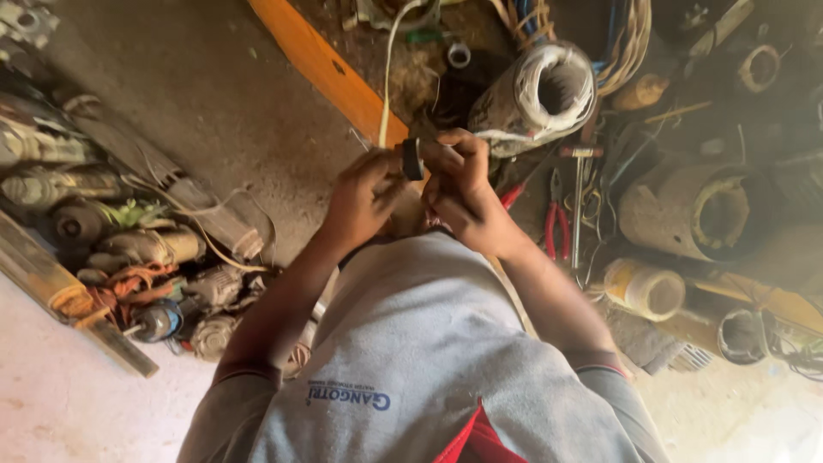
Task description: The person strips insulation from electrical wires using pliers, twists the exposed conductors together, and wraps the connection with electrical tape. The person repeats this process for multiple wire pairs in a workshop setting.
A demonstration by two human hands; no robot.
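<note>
Black and small, a roll of tape (412, 159) sits between my two hands in the head view, held up in front of my chest over the cluttered floor. My left hand (362, 201) comes in from the left, its fingers (387, 171) curled narrow against the roll's left side. My right hand (463, 193) comes in from the right, its fingers (446, 159) bent close over the roll's right edge; I cannot tell whether anything else is pinched inside that hand. The two hands are almost touching around the roll.

A white cable (387, 77) runs from far away down to just behind the roll. Beside it an orange plank (330, 73) slants from far to near. Far right of my hands stands a motor winding (540, 94) wrapped in white wire, its open end towards me. To the right lie red pliers (557, 227), and beyond them a large rusty cylinder (694, 214) and a yellowish tape roll (645, 290). On the left, a heap of old motors (129, 249) lies on the grey floor (206, 94). My grey shirt (420, 360) fills the near part.
</note>
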